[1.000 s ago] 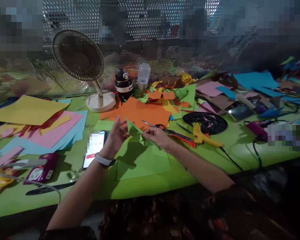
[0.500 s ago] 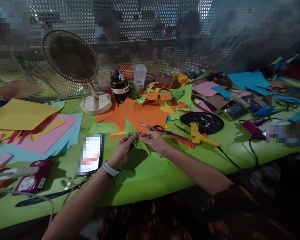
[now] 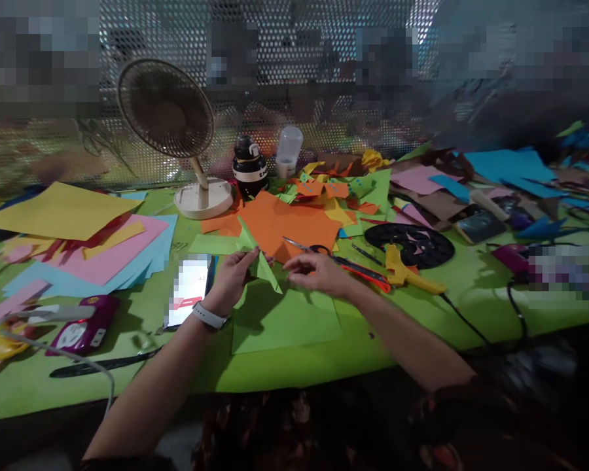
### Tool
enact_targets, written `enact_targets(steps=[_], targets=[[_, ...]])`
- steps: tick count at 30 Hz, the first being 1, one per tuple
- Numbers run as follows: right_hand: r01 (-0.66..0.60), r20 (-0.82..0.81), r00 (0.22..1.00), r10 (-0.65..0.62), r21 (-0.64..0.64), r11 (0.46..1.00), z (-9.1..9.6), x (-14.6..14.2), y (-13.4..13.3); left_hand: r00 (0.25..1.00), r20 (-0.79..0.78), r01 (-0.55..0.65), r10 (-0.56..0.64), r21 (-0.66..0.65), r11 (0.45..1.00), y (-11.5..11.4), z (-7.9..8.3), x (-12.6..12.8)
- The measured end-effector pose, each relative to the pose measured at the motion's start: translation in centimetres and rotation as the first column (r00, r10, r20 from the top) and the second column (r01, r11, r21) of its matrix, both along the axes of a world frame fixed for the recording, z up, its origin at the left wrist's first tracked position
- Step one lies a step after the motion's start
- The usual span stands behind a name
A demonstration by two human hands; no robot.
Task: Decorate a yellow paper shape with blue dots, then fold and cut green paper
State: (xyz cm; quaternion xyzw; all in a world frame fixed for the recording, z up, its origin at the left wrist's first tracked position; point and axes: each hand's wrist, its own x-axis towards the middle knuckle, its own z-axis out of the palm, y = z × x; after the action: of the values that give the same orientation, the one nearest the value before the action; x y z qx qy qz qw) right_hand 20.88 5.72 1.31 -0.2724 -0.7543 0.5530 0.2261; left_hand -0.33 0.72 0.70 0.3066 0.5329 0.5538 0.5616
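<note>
My left hand (image 3: 234, 278) pinches a folded piece of green paper (image 3: 264, 271) above the middle of the table. Just right of it, my right hand (image 3: 311, 273) is off the paper, its fingers slightly curled and apart, holding nothing that I can see. Below both hands lies a flat green sheet (image 3: 287, 324). Scissors (image 3: 299, 245) and an orange-and-black cutter knife (image 3: 366, 273) rest behind and beside my right hand. An orange sheet (image 3: 292, 226) spreads out beyond the folded paper.
A phone (image 3: 189, 291) lies left of my left wrist. Further left are stacked coloured sheets (image 3: 63, 209) and a purple device (image 3: 86, 325). At the back stand a fan (image 3: 203, 199) and a black bottle (image 3: 249, 171). To the right lie a yellow glue gun (image 3: 407, 275) and a black palette (image 3: 434, 245).
My right hand has let go of the green paper and moved slightly right. My left hand keeps hold of it, the paper now turned more into view. The whole view has shifted a little.
</note>
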Motion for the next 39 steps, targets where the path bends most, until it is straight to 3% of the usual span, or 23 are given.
enact_targets(steps=[2, 4, 7, 11, 16, 23, 30, 39], targets=[[0.054, -0.061, 0.997, -0.036, 0.329, 0.943, 0.1, 0.2, 0.3, 0.999, -0.012, 0.041, -0.041, -0.012, 0.999, 0.0, -0.1, -0.2], [0.040, -0.078, 0.997, 0.001, 0.528, 0.848, -0.3, 0.1, 0.4, 0.996, -0.017, 0.086, -0.087, -0.024, 0.996, -0.1, -0.2, -0.1], [-0.009, -0.040, 0.998, 0.045, 0.632, 0.775, -1.0, -0.5, 0.4, 0.994, -0.035, 0.106, -0.107, -0.033, 0.994, -0.3, -0.1, 0.4], [-0.013, -0.075, 0.994, 0.082, 0.660, 0.752, -1.7, -1.1, 0.5, 0.995, -0.017, 0.102, -0.103, -0.029, 0.994, -0.5, 0.3, 1.1], [0.038, -0.175, 0.983, 0.062, 0.513, 0.857, -2.1, -1.4, 0.7, 0.991, 0.039, 0.125, -0.126, 0.018, 0.992, -0.7, 0.1, 1.5], [0.149, -0.273, 0.957, -0.095, 0.183, 0.972, -2.4, -2.2, -0.3, 0.999, 0.051, 0.012, -0.016, 0.077, 0.997, -1.0, 0.0, 2.1], [0.151, -0.290, 0.937, -0.194, -0.164, 0.975, -2.1, -3.0, -1.1, 0.998, 0.027, -0.066, 0.063, 0.133, 0.989, -1.1, -0.7, 2.8], [0.247, -0.236, 0.931, -0.277, -0.151, 0.957, -2.7, -2.9, -0.4, 0.996, 0.090, 0.008, -0.017, 0.102, 0.995, -1.2, -1.4, 2.6]])
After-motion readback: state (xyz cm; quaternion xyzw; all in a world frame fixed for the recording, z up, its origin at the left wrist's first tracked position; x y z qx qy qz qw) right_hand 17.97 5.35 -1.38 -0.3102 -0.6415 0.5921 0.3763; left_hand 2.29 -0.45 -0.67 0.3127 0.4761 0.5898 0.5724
